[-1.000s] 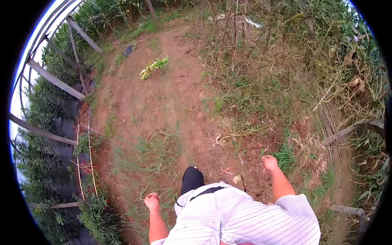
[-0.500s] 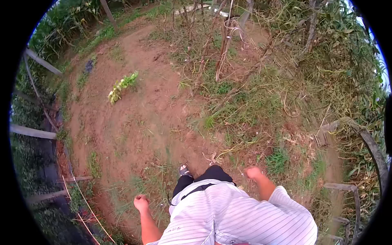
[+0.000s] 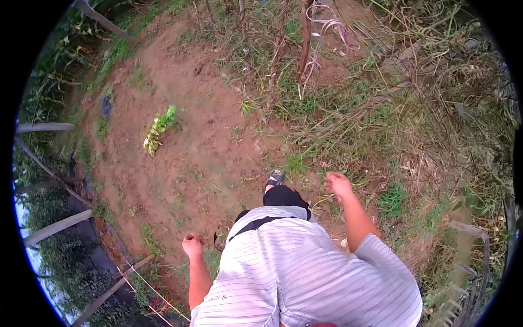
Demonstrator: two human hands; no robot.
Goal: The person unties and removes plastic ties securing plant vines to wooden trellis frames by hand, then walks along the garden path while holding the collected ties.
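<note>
My left hand (image 3: 193, 245) hangs low beside my body over the bare soil, its fingers curled in and nothing seen in them. My right hand (image 3: 339, 186) is out in front on the other side, above grass and dry stems; its fingers are loosely bent and apart, and it holds nothing visible. Neither hand touches any object. Between them, my foot in a dark sandal (image 3: 275, 177) is on the ground ahead of my striped shirt (image 3: 305, 261).
A leafy green and yellow plant (image 3: 158, 131) lies on the reddish soil. Wooden poles (image 3: 57, 228) and dark sheeting line the left. Tangled dry vines (image 3: 436, 103) cover the right, near a stake with looped pale cord (image 3: 327, 27). A metal frame (image 3: 482, 256) is at lower right.
I have stepped forward, one sandalled foot now farther ahead. My right hand has swung forward and my left has risen a little in view. The leafy plant appears lower and nearer.
</note>
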